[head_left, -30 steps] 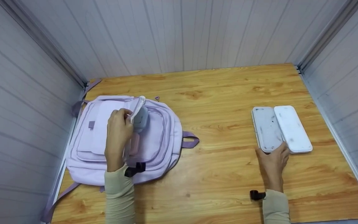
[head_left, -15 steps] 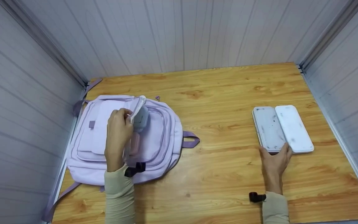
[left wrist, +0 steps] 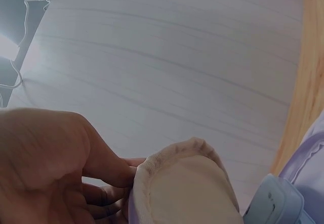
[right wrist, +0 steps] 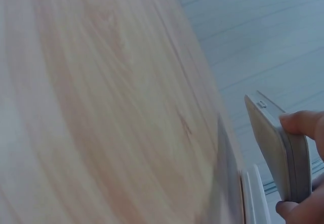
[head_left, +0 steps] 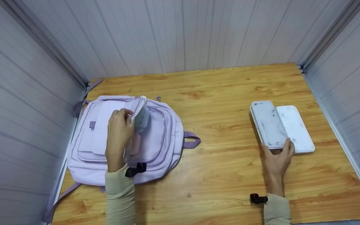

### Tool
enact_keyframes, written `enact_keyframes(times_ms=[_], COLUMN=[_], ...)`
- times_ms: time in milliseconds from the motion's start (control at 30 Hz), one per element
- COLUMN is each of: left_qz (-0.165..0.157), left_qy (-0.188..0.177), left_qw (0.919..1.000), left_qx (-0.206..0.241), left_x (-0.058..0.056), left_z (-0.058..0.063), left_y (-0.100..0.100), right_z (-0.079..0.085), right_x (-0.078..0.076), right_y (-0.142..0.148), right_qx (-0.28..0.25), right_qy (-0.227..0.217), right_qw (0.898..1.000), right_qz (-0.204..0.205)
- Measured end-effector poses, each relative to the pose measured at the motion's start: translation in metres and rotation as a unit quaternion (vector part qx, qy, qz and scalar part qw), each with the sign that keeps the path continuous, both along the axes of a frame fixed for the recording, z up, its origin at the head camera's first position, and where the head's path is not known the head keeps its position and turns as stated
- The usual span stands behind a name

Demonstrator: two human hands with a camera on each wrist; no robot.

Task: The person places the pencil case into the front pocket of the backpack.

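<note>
A lilac backpack (head_left: 86, 142) lies flat at the left of the table, its front pocket pulled open. My left hand (head_left: 119, 128) pinches the edge of the pocket flap (left wrist: 187, 183) between thumb and fingers and holds it up. Inside the pocket sit a grey-blue box-like thing (head_left: 142, 120) and a pink thing (head_left: 135, 145), both partly hidden by the flap. At the right, my right hand (head_left: 278, 161) grips the near end of a flat greyish-white case (head_left: 269, 125) with rounded corners. This case (right wrist: 276, 148) is tilted up off the table in the right wrist view.
A second flat white case (head_left: 300, 131) lies on the wooden table (head_left: 217, 175), just right of the gripped one. The backpack's handle loop (head_left: 192, 140) points toward the middle. Panel walls (head_left: 183, 34) enclose the back and both sides.
My right hand has taken hold of the greyish-white case and raised it, shifting it slightly away and left. The white case beside it stays put. My left hand keeps holding the flap.
</note>
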State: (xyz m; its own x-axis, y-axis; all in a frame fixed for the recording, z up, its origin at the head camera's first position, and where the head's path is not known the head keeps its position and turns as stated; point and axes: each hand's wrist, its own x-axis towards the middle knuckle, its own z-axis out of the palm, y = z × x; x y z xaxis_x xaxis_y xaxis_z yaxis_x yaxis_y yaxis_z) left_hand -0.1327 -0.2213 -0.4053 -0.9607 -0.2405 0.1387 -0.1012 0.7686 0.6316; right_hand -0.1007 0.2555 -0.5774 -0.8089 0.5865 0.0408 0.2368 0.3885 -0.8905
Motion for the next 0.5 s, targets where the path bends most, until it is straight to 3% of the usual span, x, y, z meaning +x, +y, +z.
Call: enact_keyframes(times_ms=[500], left_qz=[-0.001], left_qy=[0.001], left_qw=[1.0], left_qx=[-0.001], left_x=[0.0], left_z=[0.001], left_y=[-0.001], right_z=[0.008], right_x=[-0.007], right_y=[-0.025], right_qx=[0.032], right_qy=[0.093], right_qw=[0.994], right_qz=[0.049])
